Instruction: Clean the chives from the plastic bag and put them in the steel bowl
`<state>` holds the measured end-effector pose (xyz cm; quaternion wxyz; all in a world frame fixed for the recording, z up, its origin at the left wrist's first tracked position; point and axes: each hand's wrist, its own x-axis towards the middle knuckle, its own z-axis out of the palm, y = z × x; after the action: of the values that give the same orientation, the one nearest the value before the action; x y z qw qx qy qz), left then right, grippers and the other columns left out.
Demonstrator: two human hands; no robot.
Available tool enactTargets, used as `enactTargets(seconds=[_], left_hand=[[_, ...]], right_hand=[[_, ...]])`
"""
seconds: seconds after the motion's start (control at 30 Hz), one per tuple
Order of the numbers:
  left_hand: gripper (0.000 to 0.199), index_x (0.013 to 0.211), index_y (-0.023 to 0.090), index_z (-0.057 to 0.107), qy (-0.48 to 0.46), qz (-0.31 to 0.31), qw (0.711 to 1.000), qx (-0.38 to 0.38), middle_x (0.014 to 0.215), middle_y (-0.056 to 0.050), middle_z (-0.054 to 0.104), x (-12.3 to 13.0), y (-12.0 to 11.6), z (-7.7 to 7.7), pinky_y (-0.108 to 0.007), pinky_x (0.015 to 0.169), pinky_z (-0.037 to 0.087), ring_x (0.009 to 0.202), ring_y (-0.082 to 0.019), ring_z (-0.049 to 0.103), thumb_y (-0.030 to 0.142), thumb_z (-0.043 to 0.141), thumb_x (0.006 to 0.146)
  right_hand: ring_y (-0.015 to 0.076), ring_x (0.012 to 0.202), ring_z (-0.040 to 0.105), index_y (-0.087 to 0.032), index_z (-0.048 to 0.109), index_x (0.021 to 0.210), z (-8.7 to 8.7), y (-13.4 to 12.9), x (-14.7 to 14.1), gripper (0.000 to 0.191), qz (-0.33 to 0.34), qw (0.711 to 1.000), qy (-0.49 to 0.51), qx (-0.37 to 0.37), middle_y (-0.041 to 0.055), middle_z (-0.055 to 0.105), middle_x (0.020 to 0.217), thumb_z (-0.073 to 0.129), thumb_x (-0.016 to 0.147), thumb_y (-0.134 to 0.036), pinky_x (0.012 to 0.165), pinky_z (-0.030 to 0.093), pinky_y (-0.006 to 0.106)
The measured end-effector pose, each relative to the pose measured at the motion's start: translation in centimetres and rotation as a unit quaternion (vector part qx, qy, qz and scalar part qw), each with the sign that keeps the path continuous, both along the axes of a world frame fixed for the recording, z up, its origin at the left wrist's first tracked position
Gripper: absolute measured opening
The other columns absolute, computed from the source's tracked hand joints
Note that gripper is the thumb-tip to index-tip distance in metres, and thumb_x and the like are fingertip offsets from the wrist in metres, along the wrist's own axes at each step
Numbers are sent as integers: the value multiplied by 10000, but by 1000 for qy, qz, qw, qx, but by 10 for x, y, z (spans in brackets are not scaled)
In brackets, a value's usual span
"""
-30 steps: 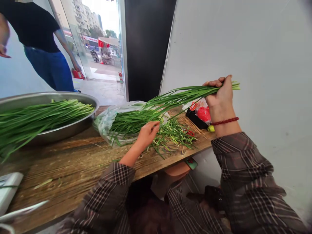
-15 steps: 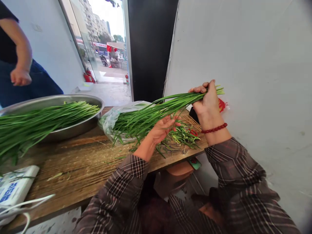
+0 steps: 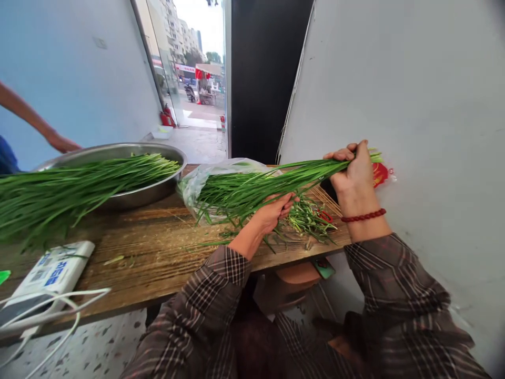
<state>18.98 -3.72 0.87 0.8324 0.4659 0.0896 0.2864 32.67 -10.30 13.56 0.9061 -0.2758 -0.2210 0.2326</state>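
Observation:
A bunch of long green chives (image 3: 303,172) stretches from my right hand (image 3: 355,166), which is wrapped round its pale stem ends. My left hand (image 3: 275,210) is beneath the bunch with its fingers curled together; whether leaves are pinched in them is too small to tell. The leafy ends hang over an open clear plastic bag (image 3: 192,187) with more chives inside. Just right of my left hand, a pile of loose trimmings (image 3: 310,217) lies on the wooden table (image 3: 158,263), with a red-handled tool (image 3: 325,216) partly in it.
A large metal basin (image 3: 145,196) heaped with chives stands at the left, with a person's hand (image 3: 63,143) at its far rim. A white power strip (image 3: 55,273) with cables lies at the front left. A wall rises on the right; a glass door is behind.
The view has turned left. My left hand's fingers have drawn together under the chives. The other person has moved toward the basin's far rim, arm now extended.

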Motion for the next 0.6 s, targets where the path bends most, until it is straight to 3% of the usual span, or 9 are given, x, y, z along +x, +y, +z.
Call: enactTargets(seconds=[0.1, 0.2, 0.3, 0.33, 0.4, 0.47, 0.53, 0.6], left_hand=[[254, 815, 125, 629, 14, 34, 999, 16, 694, -1, 594, -1, 5, -11, -145, 411, 204, 479, -14, 342, 360, 719, 778], [249, 820, 142, 599, 50, 90, 994, 31, 630, 33, 545, -10, 15, -24, -145, 403, 198, 425, -4, 325, 379, 674, 814], [287, 801, 133, 583, 92, 98, 988, 80, 543, 64, 452, -30, 30, -36, -156, 384, 197, 370, -11, 314, 414, 593, 858], [274, 889, 131, 599, 128, 97, 976, 146, 591, 48, 509, -38, 35, -39, -159, 390, 246, 386, -26, 388, 403, 582, 858], [426, 1171, 161, 572, 208, 116, 930, 281, 851, -18, 658, -54, 45, -42, -174, 421, 322, 446, -44, 490, 338, 649, 791], [528, 1233, 177, 588, 258, 143, 862, 412, 977, -55, 690, -66, 52, -38, -193, 483, 374, 501, -59, 511, 310, 700, 735], [411, 1156, 179, 664, 280, 159, 806, 496, 900, -52, 705, -74, 53, -25, -212, 522, 385, 553, -95, 537, 361, 655, 787], [291, 990, 170, 721, 273, 239, 763, 535, 757, -36, 679, -79, 50, -6, -229, 564, 393, 601, -124, 550, 385, 588, 846]], right_hand=[[45, 344, 327, -218, 406, 647, -1, -1, 6, 421, -10, 1000, 13, -5, -132, 251, 437, 399, 961, -499, 539, 484, 242], [50, 335, 297, -223, 384, 631, 8, -6, 20, 412, -48, 998, 30, 5, -129, 226, 436, 387, 971, -456, 500, 461, 237], [57, 333, 285, -228, 358, 619, 21, -15, 36, 407, -87, 995, 44, 23, -123, 219, 434, 355, 983, -409, 472, 446, 239], [57, 333, 283, -226, 357, 618, 24, -18, 40, 407, -92, 994, 47, 30, -122, 222, 434, 348, 986, -401, 470, 445, 239], [54, 335, 285, -222, 360, 620, 27, -22, 44, 407, -93, 994, 50, 41, -121, 233, 440, 348, 987, -400, 472, 442, 239], [55, 338, 288, -222, 363, 622, 26, -22, 44, 411, -90, 994, 51, 45, -118, 236, 446, 355, 986, -412, 473, 434, 240], [62, 345, 298, -225, 368, 623, 23, -19, 41, 412, -89, 994, 49, 47, -113, 239, 451, 364, 983, -428, 475, 430, 247], [68, 353, 311, -226, 370, 628, 21, -14, 36, 407, -92, 994, 41, 45, -109, 242, 459, 378, 976, -438, 481, 434, 254]])
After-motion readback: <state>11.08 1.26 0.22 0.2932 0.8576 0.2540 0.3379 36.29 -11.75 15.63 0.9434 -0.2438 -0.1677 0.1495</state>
